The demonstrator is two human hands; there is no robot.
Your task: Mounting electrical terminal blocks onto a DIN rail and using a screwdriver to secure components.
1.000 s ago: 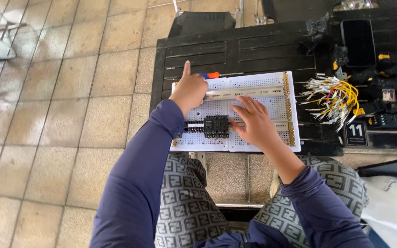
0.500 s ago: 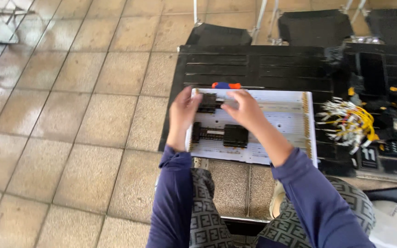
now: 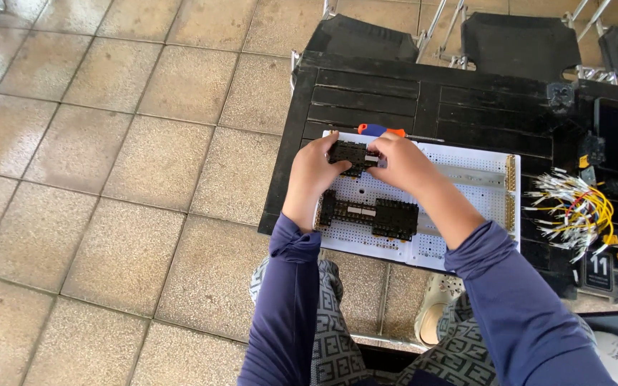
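While both hands work over the white perforated panel [image 3: 466, 168], the left hand [image 3: 314, 171] and right hand [image 3: 402, 163] close together on one black socket [image 3: 350, 153], each hand's grip pinching one end of it. The socket sits at the panel's far left edge. Nearer the person on the panel, two more black sockets [image 3: 373, 213] lie in a row, untouched. A blue-and-orange tool [image 3: 380, 130] lies just beyond the panel's far edge. The panel rests on a black bench [image 3: 409, 93]. Right of the panel, a bundle of yellow and white wires [image 3: 574, 211] lies on the bench.
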